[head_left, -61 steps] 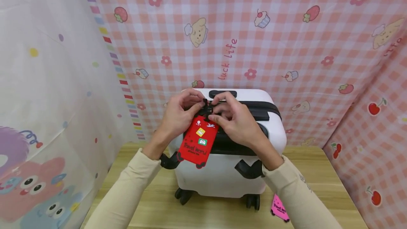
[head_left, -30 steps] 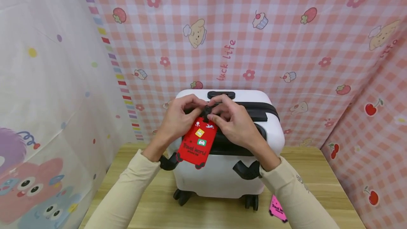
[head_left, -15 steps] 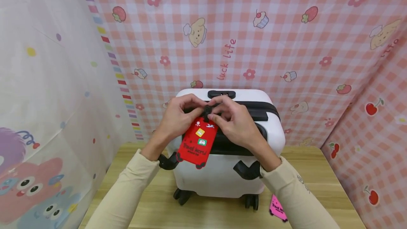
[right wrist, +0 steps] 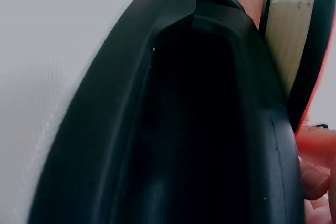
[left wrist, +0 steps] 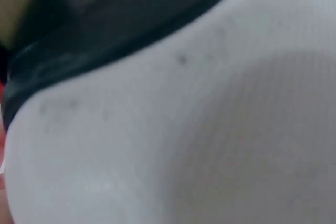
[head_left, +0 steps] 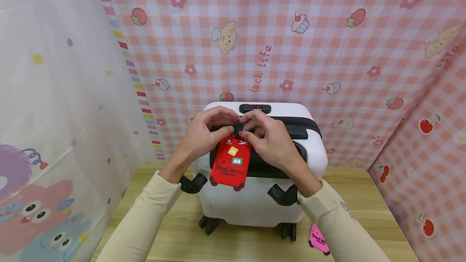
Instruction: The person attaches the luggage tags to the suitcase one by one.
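A red luggage tag (head_left: 230,165) with "Travel World" lettering hangs in front of a white suitcase (head_left: 251,201). Its black strap and buckle (head_left: 238,128) are pinched from the left by my left hand (head_left: 204,132) and from the right by my right hand (head_left: 271,138). Both hands nearly meet, so much of the strap is hidden by fingers. In the right wrist view, the tag's edge (right wrist: 310,51) and some fingers (right wrist: 317,182) show beside a black part of the suitcase. The left wrist view is mostly filled by the suitcase's white shell (left wrist: 157,129).
A pink luggage tag (head_left: 318,239) lies on the wooden table (head_left: 196,241) at the right, partly behind the right sleeve (head_left: 338,213). The suitcase stands on black wheels (head_left: 288,231). Behind it hangs a pink checked cloth (head_left: 255,19), and a white printed cloth (head_left: 83,112) hangs at the left.
The red tag has swung slightly to the right and hangs more upright. The strap end that stuck up between my fingers earlier is lower now. Both hands stay in nearly the same place.
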`<state>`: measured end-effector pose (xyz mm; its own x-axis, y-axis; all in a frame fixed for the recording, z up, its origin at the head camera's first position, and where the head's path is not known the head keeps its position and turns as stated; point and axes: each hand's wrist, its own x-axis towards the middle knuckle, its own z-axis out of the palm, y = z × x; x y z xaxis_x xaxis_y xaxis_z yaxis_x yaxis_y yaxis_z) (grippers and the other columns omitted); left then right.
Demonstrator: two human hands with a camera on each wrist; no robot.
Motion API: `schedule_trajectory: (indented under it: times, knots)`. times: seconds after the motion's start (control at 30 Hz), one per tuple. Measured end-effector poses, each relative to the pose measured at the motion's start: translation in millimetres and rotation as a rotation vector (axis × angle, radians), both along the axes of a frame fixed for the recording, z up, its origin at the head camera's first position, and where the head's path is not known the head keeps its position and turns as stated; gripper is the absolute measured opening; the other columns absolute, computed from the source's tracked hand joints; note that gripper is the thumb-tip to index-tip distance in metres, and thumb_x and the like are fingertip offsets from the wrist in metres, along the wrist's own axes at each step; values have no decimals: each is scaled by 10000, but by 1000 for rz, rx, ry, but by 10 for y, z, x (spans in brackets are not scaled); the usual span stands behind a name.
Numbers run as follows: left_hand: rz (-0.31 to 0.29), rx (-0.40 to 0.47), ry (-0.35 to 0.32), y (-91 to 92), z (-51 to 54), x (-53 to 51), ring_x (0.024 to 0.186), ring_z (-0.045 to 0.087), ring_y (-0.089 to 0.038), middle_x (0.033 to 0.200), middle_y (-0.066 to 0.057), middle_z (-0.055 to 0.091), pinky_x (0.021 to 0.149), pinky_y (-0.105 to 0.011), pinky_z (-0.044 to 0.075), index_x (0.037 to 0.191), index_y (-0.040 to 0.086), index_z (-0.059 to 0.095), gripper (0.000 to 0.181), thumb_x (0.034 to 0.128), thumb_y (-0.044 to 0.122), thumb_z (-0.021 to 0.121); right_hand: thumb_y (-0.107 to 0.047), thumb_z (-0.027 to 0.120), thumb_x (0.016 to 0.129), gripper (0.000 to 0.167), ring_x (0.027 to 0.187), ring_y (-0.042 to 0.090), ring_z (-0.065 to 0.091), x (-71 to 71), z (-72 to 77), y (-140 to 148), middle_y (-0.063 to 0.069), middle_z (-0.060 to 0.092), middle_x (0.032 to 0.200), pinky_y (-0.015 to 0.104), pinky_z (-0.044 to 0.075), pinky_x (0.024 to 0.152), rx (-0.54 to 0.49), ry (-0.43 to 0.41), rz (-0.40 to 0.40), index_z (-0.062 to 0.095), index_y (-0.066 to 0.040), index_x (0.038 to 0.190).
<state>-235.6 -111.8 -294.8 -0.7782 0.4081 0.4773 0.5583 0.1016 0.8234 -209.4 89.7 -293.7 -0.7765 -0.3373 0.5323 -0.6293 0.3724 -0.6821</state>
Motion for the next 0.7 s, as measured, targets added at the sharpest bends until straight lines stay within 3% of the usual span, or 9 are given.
schedule_trajectory:
  times: [0.13, 0.37, 0.53, 0.7]
  knots:
    - [-8, -23, 2, -8, 1, 22, 1012, 701, -210, 1093, -140, 715, 923, -337, 547, 1156, 3, 663, 256, 900, -6, 650, -52, 727, 886, 214, 496, 123, 516, 1, -1, 3, 24, 633, 809, 245, 418, 525, 21, 16, -27, 623, -80, 1071]
    - [68, -56, 38, 20, -23, 53, 992, 694, -147, 1087, -57, 736, 904, -309, 546, 1167, 68, 704, 278, 890, 50, 705, -59, 725, 889, 161, 522, 123, 506, -2, -4, -2, 21, 636, 795, 248, 456, 557, 44, 56, -24, 653, -84, 1030]
    - [81, -19, 88, 38, -43, 56, 1013, 674, -159, 1079, -66, 736, 906, -320, 548, 1096, 42, 751, 230, 872, 5, 712, -65, 723, 890, 133, 540, 121, 506, -4, -14, 3, 17, 650, 796, 248, 462, 563, 36, 74, -16, 676, -82, 1014]
    - [140, -45, 104, 38, -42, 64, 1041, 628, -135, 1079, -44, 711, 922, -326, 530, 1047, 59, 768, 196, 857, 24, 738, -73, 694, 903, 127, 543, 119, 501, -1, -29, 6, 14, 654, 803, 250, 448, 545, 35, 82, -19, 684, -82, 1029]
